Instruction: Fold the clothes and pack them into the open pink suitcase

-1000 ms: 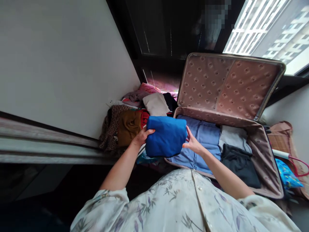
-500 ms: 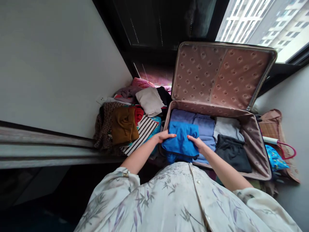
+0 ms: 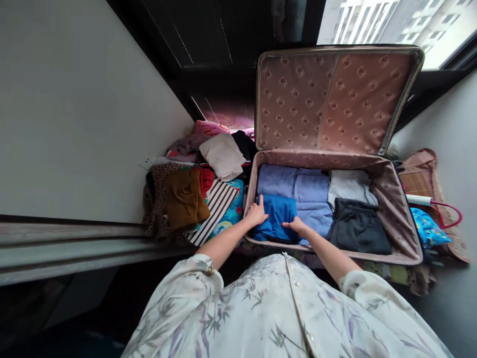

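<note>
A folded blue garment [image 3: 278, 214] lies in the front left corner of the open suitcase [image 3: 404, 243]. My left hand [image 3: 256, 214] rests on the garment's left edge, index finger stretched out and thumb apart. At its right edge is my right hand [image 3: 299, 226], thumb out over the cloth and the other fingers partly hidden. Both hands touch the garment without visibly gripping it. Folded lavender clothes [image 3: 278, 180] lie behind and to the right of it. Farther right are a folded light grey garment [image 3: 350, 185] and a black one [image 3: 359, 228].
Left of the suitcase is a clothes heap with a mustard garment [image 3: 186, 199], striped cloth [image 3: 214, 206] and beige cloth [image 3: 223, 156]. The raised lid [image 3: 335, 99] leans by the window. A brown bag [image 3: 421, 174] and a blue patterned pouch [image 3: 428, 228] lie right.
The blue garment has gone down from between my hands into the suitcase's front left corner. My fingers have loosened from its sides, and the view has shifted slightly.
</note>
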Motion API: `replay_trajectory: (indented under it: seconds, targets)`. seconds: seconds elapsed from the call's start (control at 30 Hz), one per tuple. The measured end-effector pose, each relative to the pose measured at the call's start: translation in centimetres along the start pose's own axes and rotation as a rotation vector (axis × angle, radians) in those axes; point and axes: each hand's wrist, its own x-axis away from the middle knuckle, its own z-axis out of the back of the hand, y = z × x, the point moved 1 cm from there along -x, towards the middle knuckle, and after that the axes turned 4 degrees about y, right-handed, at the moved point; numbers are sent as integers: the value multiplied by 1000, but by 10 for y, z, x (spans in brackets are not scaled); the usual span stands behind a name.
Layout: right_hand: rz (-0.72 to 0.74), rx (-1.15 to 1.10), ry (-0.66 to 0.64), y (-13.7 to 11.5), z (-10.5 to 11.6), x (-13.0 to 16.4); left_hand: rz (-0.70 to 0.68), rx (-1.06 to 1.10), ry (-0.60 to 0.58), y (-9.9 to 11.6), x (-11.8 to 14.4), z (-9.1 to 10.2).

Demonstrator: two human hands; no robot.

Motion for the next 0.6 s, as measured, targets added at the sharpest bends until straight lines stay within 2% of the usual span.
replay_trajectory:
  seconds: [0.07,0.1,0.17,0.23,0.3,0.33,0.4,0.43,0.47,0.53,0.6]
  targets:
    - [20,27,-1,9,-2,-2,-214,-302,37,-2,13,-10]
    - [26,42,-11,11,-2,-3,-332,-426,15,-4,18,-14]
    - [29,81,-31,12,1,-3,-509,-583,-86,-10,25,-18]
    - [24,156,-5,10,7,1,-586,-691,-174,-19,26,-18]
    - [69,311,101,3,14,8,-601,-762,-200,-28,26,-17]
    - [142,439,165,-2,16,12,-595,-783,-195,-32,25,-18]
    - [380,745,244,-13,16,21,-568,-789,-200,-35,24,-20]
    - [505,894,237,-17,14,24,-547,-770,-231,-35,23,-22]
    - [595,1023,191,-21,10,26,-521,-734,-287,-32,20,-23]
    - [612,1190,18,-22,2,26,-431,-563,-391,-23,8,-21]
    - [527,1274,-150,-17,-4,21,-288,-284,-330,-10,-12,-11]
